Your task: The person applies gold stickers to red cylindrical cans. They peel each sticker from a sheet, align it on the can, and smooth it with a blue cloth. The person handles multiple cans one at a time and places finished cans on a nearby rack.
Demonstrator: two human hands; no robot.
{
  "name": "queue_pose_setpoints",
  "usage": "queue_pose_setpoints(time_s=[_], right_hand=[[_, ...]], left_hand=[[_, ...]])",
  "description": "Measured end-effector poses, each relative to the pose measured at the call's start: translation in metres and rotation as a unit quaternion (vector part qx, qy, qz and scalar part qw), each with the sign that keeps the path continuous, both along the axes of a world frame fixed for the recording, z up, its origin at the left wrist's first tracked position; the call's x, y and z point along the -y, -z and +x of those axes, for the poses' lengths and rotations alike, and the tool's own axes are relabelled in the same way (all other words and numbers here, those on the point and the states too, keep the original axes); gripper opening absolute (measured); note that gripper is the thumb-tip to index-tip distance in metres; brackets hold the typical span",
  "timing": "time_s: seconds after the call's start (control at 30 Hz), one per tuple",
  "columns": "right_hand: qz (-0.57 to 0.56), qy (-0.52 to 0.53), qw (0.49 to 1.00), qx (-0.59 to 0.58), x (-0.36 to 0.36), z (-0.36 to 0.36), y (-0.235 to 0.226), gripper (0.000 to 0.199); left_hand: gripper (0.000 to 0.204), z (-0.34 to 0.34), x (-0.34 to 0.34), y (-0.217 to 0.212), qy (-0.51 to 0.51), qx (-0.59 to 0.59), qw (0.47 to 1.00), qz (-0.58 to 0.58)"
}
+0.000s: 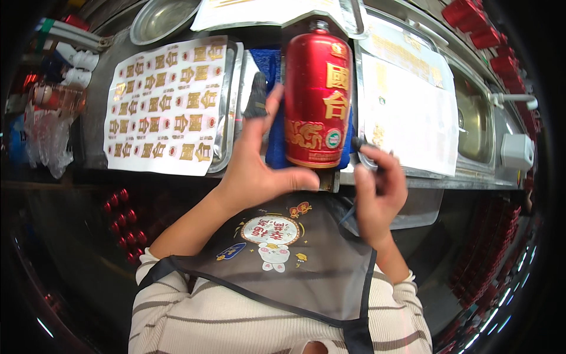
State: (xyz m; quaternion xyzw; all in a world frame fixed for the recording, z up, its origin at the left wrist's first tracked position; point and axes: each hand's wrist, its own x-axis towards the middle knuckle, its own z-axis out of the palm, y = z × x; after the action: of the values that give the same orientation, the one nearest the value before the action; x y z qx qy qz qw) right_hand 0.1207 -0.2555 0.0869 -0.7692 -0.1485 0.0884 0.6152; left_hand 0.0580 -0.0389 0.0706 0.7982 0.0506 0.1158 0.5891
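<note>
From my feed I see the left hand (253, 171) curled around the base of a red bottle (317, 100), thumb pressed along its bottom edge and the fingers reaching up its left side, one fingertip wearing a dark cot. The bottle lies lengthwise, neck pointing away from me, on a blue cloth (272, 65) at the middle of the steel counter (97, 124). The right hand (378, 194) sits just right of the bottle's base, fingers pinched closed on a small dark tool (361, 143) whose tip is near the bottle's lower right edge; I cannot tell whether it touches. To the left, a sheet of gold and red stickers (162, 106) lies in a metal tray (227, 112). To the right, a white backing sheet (407, 112) covers another tray. Rows of red bottle caps (480, 26) run along the far right. A grey apron (295, 259) over a striped top fills the lower view.
</note>
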Motion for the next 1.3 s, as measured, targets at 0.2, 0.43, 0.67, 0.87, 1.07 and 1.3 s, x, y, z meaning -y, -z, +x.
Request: queue_pose_setpoints(time_s=[0.2, 0.43, 0.67, 0.87, 1.07, 1.3], right_hand=[[-0.046, -0.049, 0.984, 0.167, -0.008, -0.026, 0.019, 0.046], [-0.115, -0.087, 0.971, 0.189, -0.025, -0.014, 0.000, 0.055], [-0.297, -0.184, 0.861, 0.370, -0.044, -0.001, -0.025, 0.049], [-0.150, -0.317, 0.860, 0.372, -0.028, 0.007, -0.038, 0.035], [-0.003, -0.018, 0.992, 0.121, -0.010, 0.017, -0.004, 0.032], [-0.196, -0.093, 0.952, 0.215, -0.037, 0.018, 0.019, 0.099]], left_hand=[[0.106, 0.001, 0.005, 0.029, -0.073, 0.090, 0.972, 0.203], [0.083, 0.010, 0.020, 0.008, -0.081, 0.168, 0.958, 0.220], [0.086, 0.011, 0.015, 0.010, -0.068, 0.164, 0.946, 0.270], [0.092, -0.013, -0.030, -0.003, 0.002, 0.119, 0.991, 0.054], [0.019, 0.065, -0.064, -0.027, -0.188, 0.160, 0.957, -0.155], [0.051, 0.120, -0.043, -0.026, -0.114, 0.001, 0.990, 0.079]])
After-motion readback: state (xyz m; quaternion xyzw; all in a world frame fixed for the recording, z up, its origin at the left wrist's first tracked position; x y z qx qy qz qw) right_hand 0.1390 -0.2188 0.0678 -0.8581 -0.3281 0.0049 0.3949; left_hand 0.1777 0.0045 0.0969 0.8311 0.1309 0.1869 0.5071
